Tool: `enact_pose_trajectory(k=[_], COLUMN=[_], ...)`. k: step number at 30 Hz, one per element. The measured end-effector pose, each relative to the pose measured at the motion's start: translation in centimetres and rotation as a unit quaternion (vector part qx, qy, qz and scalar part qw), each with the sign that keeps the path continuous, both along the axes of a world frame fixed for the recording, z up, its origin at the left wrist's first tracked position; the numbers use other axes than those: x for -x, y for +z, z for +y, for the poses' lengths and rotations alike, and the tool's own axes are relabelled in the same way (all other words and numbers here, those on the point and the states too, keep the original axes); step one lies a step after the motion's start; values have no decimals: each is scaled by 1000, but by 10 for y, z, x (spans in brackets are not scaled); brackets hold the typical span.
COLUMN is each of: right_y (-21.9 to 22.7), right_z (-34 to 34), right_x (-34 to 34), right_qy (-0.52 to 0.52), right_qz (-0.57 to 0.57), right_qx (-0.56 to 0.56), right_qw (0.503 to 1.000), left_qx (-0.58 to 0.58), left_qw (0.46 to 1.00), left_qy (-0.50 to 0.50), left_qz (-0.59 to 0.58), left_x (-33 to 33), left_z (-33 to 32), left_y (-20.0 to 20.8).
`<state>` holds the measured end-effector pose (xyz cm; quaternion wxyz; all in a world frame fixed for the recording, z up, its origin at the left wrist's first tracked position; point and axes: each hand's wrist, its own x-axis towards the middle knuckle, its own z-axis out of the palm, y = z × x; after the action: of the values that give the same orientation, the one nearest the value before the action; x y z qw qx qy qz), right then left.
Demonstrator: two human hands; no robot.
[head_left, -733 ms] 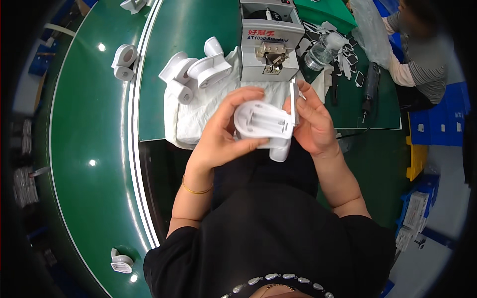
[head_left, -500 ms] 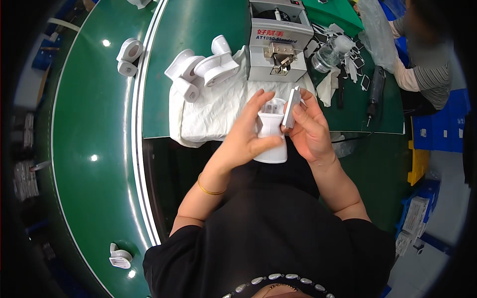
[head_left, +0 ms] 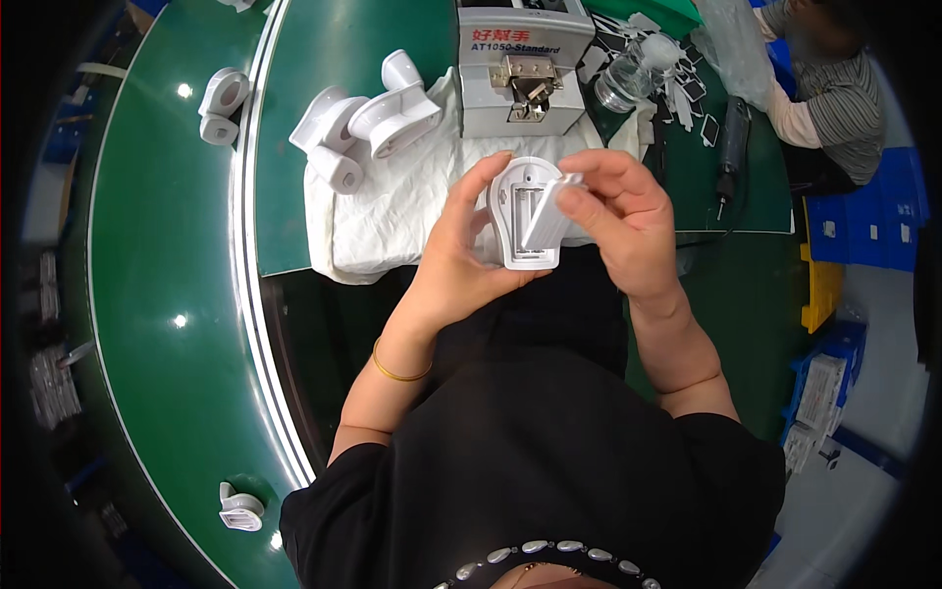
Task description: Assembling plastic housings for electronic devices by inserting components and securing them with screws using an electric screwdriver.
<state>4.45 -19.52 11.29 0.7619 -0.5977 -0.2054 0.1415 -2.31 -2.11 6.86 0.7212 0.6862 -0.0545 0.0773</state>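
My left hand (head_left: 449, 260) wraps round a white plastic housing (head_left: 533, 262), its fingers along the left side and thumb beneath. The housing is tilted so that its open recess faces up, and metal contacts show inside. Between the thumb and fingers of my right hand (head_left: 636, 231) is a slim white plastic cover (head_left: 548, 218). It slants over the right part of the recess, hiding some of it. Whether the cover touches the housing's edge I cannot tell.
Beyond my hands stands a grey machine (head_left: 530, 98) beside a white cloth (head_left: 383, 231) bearing rounded white parts (head_left: 395, 118). Right lie a clear jar (head_left: 618, 86), small black-and-white pieces (head_left: 692, 90) and an electric screwdriver (head_left: 731, 157). A co-worker (head_left: 834, 108) sits far right. Another white part (head_left: 239, 508) rests left.
My left hand has turned the housing so its recess faces up. My right hand has swung the cover from upright to slanting over the recess. The whole view has shifted slightly.
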Motion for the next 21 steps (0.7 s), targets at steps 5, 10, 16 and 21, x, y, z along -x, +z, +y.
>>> enact_pose_trajectory(k=[5, 10, 16, 21], right_y=[-4, 2, 3, 2], right_z=[-1, -7, 1, 10], right_x=[7, -4, 5, 11], right_qy=[1, -27, 83, 46], right_qz=[-99, -386, 104, -2], right_qx=[151, 326, 36, 25], right_qw=[984, 863, 990, 999], left_qx=[-53, -35, -87, 125], left_qw=[998, 998, 985, 991], left_qy=[16, 26, 6, -23], left_qz=[-20, -48, -149, -48], left_x=[0, 2, -2, -2], left_z=[-3, -5, 1, 3], left_y=[4, 1, 15, 19])
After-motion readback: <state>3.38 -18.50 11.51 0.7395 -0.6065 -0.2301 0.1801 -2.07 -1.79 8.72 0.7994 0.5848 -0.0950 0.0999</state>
